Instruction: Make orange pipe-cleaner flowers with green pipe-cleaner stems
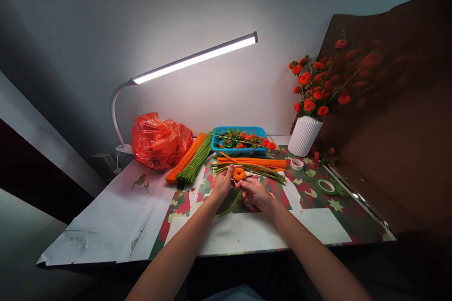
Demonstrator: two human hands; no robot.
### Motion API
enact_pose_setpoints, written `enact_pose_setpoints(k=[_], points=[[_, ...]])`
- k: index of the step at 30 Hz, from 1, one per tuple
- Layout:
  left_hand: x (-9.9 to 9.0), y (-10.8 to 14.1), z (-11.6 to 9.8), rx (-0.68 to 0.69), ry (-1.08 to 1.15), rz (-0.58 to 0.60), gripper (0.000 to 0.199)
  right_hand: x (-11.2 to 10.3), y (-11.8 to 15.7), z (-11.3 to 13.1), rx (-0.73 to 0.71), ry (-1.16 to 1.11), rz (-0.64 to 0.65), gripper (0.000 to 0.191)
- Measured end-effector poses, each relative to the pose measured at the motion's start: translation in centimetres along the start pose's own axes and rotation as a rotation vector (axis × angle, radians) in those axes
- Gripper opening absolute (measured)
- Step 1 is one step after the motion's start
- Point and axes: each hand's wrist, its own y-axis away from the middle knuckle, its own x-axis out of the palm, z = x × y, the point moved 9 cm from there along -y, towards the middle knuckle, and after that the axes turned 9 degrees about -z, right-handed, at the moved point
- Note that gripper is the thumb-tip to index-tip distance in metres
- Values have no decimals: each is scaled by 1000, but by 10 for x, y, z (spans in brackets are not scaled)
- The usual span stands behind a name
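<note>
An orange flower [239, 174] with a green stem [231, 204] is held between my two hands above the table's middle. My left hand [223, 182] pinches the flower at its left side. Just below and to the right of the bloom, my right hand [254, 193] has its fingers closed at the flower's base and stem. The stem slants down to the left beneath the hands. Behind them lie loose green stems [268, 172] and a row of orange stems [261, 162].
A blue basket [240, 151] of flowers stands behind, with bundled stems [196, 157] and a red bag [158, 141] to its left. At right are a white vase [304, 136], white tape [296, 164] and green tape [326, 186]. A lit lamp [197, 59] hangs overhead.
</note>
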Motion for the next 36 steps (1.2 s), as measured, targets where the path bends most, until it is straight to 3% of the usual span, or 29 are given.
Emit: enact_pose_setpoints(k=[5, 12, 18, 21, 26, 30, 36], points=[[-7, -4, 3, -32, 29, -60, 55, 7, 3, -4, 24, 42, 104, 37], [-17, -10, 2, -69, 235, -156, 53, 21, 6, -4, -15, 96, 238, 42], [15, 7, 4, -244, 341, 204, 61, 4, 2, 11, -167, 151, 30, 43], [22, 14, 5, -222, 256, 250, 58, 0, 0, 15, -222, 166, -24, 48], [19, 10, 7, -199, 181, 175, 36, 2, -4, 5, -134, 120, 7, 47], [7, 3, 9, -245, 243, 57, 36, 10, -1, -1, -54, 104, 98, 44], [-3, -2, 13, -288, 300, -43, 37, 16, 4, 2, -72, 108, 147, 44]])
